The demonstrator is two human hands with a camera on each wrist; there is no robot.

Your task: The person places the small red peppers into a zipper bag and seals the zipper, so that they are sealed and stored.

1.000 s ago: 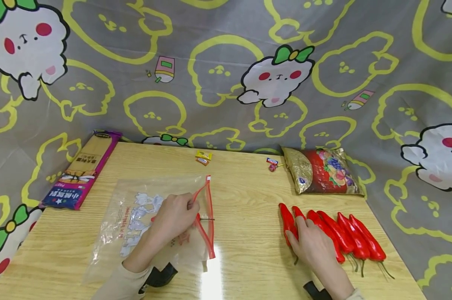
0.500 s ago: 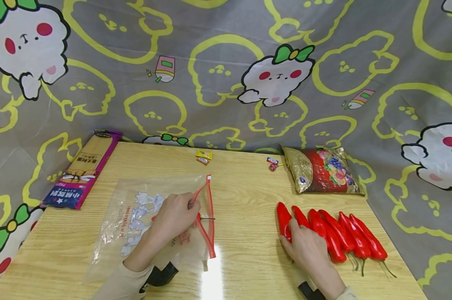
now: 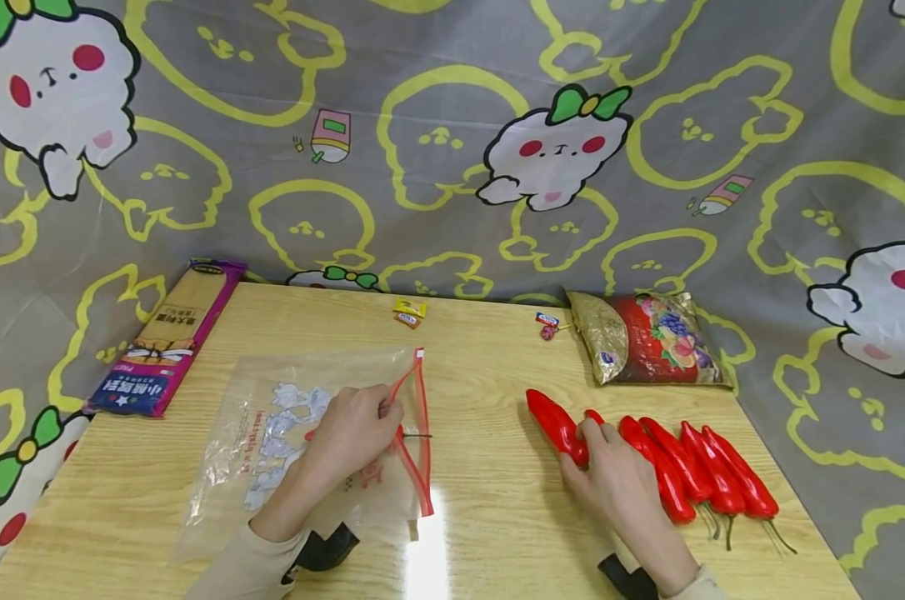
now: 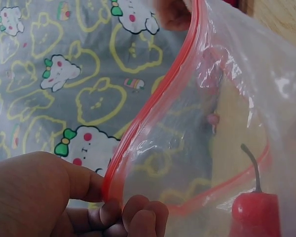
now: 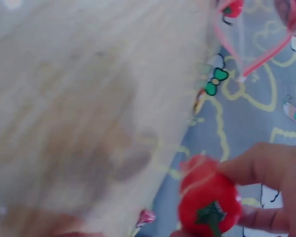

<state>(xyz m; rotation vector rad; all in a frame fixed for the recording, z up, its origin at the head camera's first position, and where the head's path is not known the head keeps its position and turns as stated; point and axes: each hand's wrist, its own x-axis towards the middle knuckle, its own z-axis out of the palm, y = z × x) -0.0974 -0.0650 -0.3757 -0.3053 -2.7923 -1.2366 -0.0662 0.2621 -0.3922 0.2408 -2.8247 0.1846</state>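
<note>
From my remote station I record a wooden table (image 3: 490,367) across the lower frame. A clear zip bag (image 3: 220,467) lies left of centre. The left hand (image 3: 351,425), its forearm angled up from lower left, pinches the bag's red rim (image 4: 147,111) with bent fingers. The right hand (image 3: 613,467), angled in from lower right, grips a red pepper (image 3: 552,418) right of centre near its stem end, tip towards upper left.
</note>
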